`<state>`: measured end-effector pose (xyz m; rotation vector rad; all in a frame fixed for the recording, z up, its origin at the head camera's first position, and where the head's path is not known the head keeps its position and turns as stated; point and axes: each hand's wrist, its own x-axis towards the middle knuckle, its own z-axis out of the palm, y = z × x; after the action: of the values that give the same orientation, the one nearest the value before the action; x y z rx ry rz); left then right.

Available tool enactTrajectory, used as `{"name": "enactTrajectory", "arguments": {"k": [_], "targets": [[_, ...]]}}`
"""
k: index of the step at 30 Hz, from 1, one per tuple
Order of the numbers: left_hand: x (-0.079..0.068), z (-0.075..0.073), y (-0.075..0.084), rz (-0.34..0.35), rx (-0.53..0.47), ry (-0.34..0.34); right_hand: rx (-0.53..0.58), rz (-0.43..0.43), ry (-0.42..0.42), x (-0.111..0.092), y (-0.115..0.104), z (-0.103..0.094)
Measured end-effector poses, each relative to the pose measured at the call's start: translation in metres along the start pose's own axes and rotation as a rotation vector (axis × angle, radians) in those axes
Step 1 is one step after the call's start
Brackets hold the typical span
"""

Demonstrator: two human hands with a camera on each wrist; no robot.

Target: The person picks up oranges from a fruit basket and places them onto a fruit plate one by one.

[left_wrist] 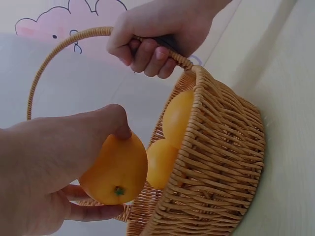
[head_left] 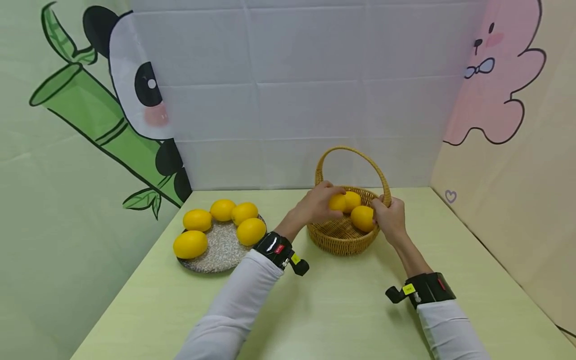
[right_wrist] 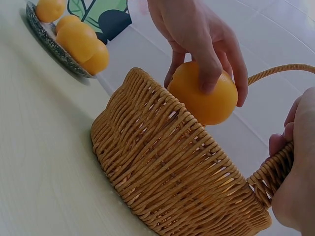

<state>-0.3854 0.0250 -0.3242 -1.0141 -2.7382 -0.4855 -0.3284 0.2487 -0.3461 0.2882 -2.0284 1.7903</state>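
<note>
My left hand (head_left: 318,204) grips a yellow-orange orange (left_wrist: 118,169) between thumb and fingers, its small green stem end showing in the left wrist view. It hangs just above the rim of a round wicker basket (head_left: 340,246). Inside lie two more oranges, one nearer the right side (head_left: 362,218) and one behind it (head_left: 352,201). My right hand (head_left: 390,218) holds the basket's arched handle (head_left: 353,150) low down at its right end, fingers wrapped round it in the left wrist view. The basket stands upright on the table.
To the left, a round speckled grey plate (head_left: 220,250) carries several oranges (head_left: 191,244) around its edge. Both stand on a pale table (head_left: 351,305). A white sheet (head_left: 288,100) hangs behind, with cartoon-printed walls at both sides.
</note>
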Motion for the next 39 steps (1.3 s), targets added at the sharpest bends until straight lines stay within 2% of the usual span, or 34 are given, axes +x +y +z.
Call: {"name": "enactTrajectory", "arguments": {"k": [9,24,39], "targets": [[-0.014,-0.013,-0.006,0.054,-0.096,0.048,-0.001,0.005,0.008,-0.002,-0.004,0.004],[-0.062,-0.033,-0.015,0.116,-0.155,0.092,0.010,0.008,0.047,-0.028,-0.008,0.020],[-0.086,-0.046,-0.025,0.116,-0.213,0.141,-0.002,0.021,0.049,-0.030,-0.011,0.023]]}}
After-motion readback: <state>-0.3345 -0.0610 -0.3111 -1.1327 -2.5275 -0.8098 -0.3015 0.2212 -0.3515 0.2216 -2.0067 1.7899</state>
